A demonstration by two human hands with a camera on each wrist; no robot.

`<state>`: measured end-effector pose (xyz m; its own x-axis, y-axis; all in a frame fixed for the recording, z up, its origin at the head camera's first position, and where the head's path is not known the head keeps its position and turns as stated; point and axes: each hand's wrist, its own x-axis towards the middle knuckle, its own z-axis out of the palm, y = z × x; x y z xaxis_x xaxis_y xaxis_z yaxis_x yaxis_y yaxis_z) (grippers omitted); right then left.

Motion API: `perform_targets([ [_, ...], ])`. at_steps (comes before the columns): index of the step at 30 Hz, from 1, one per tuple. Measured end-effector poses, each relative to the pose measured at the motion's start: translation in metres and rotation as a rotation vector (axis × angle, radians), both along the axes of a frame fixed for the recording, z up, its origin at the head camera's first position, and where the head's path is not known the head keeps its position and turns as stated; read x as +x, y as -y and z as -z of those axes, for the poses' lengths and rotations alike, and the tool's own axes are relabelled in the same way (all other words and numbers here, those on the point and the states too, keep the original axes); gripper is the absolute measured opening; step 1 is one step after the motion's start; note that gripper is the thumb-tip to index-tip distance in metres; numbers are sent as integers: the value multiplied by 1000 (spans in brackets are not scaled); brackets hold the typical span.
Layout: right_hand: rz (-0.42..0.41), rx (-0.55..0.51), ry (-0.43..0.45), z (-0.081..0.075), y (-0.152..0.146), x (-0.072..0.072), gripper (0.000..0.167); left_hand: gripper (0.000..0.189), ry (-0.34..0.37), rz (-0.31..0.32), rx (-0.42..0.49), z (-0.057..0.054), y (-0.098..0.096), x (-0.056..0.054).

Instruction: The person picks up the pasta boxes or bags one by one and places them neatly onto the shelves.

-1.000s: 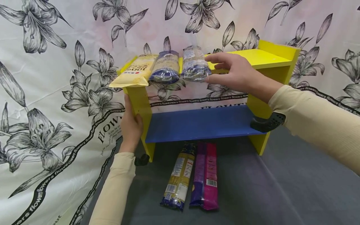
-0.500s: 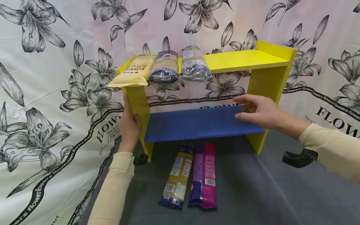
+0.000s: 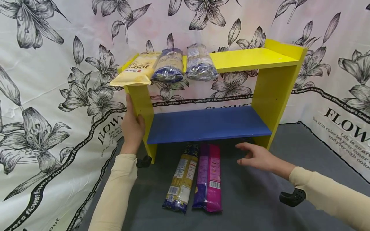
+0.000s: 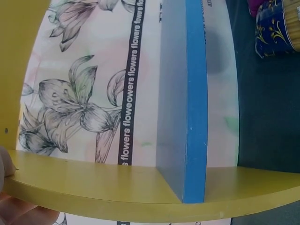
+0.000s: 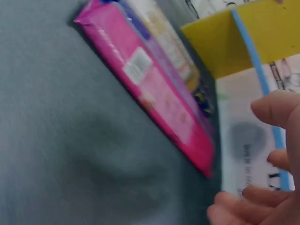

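A small shelf unit with yellow side panels [image 3: 140,106] and a blue middle board [image 3: 208,124] stands ahead of me. My left hand [image 3: 132,128] grips the front edge of its left panel; in the left wrist view the thumb and fingers [image 4: 26,212] lie on either side of that edge. Low on the right, my right hand [image 3: 257,157] is held over the dark surface, fingers parted and holding nothing. To its left lies a pink and purple packet [image 3: 207,179], seen in the right wrist view too. Beside that is a gold and navy packet [image 3: 181,179].
On the yellow top board [image 3: 245,59] lie a yellow packet [image 3: 138,69], a blue and beige packet [image 3: 169,65] and a clear packet [image 3: 200,62], their front ends jutting past the edge. A flower-printed sheet [image 3: 95,29] hangs behind and to the left.
My right hand has left the clear packet on the top board and come down past the blue board to the lower surface. The left hand keeps its grip on the panel.
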<state>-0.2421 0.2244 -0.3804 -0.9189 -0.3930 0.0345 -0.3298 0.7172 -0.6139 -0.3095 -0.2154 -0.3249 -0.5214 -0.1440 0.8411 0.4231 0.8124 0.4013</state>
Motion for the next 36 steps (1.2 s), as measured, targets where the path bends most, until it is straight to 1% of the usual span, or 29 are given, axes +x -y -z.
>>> perform_targets([
  [4,9,-17,104,26,18,1,78,73,12,-5,2,0,0,1],
  [6,16,-37,140,37,29,2,82,73,17,-7,3,1,1,1],
  [9,23,-53,154,50,47,3,83,73,14,0,0,3,1,1],
  [12,35,-56,133,59,63,1,83,73,9,12,0,4,2,1],
  [16,76,-83,149,68,84,-5,86,74,8,11,4,4,4,2],
  [17,86,-91,162,70,90,-7,88,74,6,9,5,4,5,2],
  [19,102,-66,162,73,100,-11,90,74,7,11,4,4,5,3],
  [22,110,39,134,77,114,-16,90,74,7,12,0,4,5,3],
  [24,121,131,108,78,121,-18,90,74,3,9,-4,4,5,3],
  [27,136,219,97,79,127,-19,92,75,4,-2,-9,4,4,2],
  [30,152,263,82,79,131,-19,92,75,10,-6,-9,3,2,2],
  [36,163,272,60,76,132,-23,94,74,15,-1,-10,1,0,2],
])
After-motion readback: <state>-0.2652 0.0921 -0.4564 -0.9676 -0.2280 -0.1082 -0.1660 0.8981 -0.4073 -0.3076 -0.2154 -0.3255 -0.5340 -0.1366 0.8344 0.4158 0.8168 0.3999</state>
